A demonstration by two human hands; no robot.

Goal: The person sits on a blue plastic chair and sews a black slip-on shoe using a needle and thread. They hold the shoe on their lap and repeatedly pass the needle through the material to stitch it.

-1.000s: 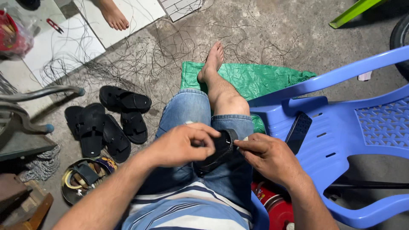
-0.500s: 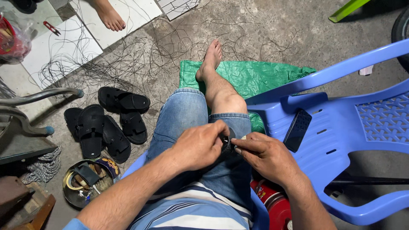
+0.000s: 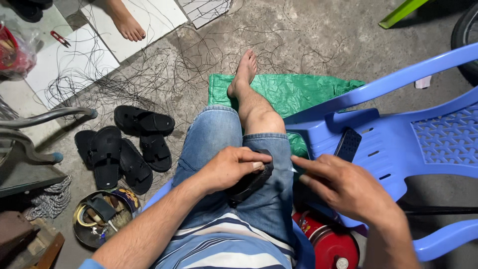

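My left hand (image 3: 230,168) grips a black sandal piece (image 3: 251,183) and presses it onto my jeans-clad thigh (image 3: 219,144). The fingers wrap over its upper end. My right hand (image 3: 346,187) hovers just to the right of it with fingers spread and the index finger pointing toward the black piece, holding nothing. A dark flat rectangular object (image 3: 347,144) leans on the blue plastic chair (image 3: 398,144) right behind my right hand.
Several black sandals (image 3: 124,149) lie on the concrete floor at left, with thin black threads scattered around. A round tin of tools (image 3: 102,216) sits lower left, a red canister (image 3: 328,244) below the chair, a green sheet (image 3: 284,94) under my foot. Another person's bare foot (image 3: 127,22) is top left.
My right hand has let go of the black piece and pulled away to the right. My left hand still holds the piece on my thigh.
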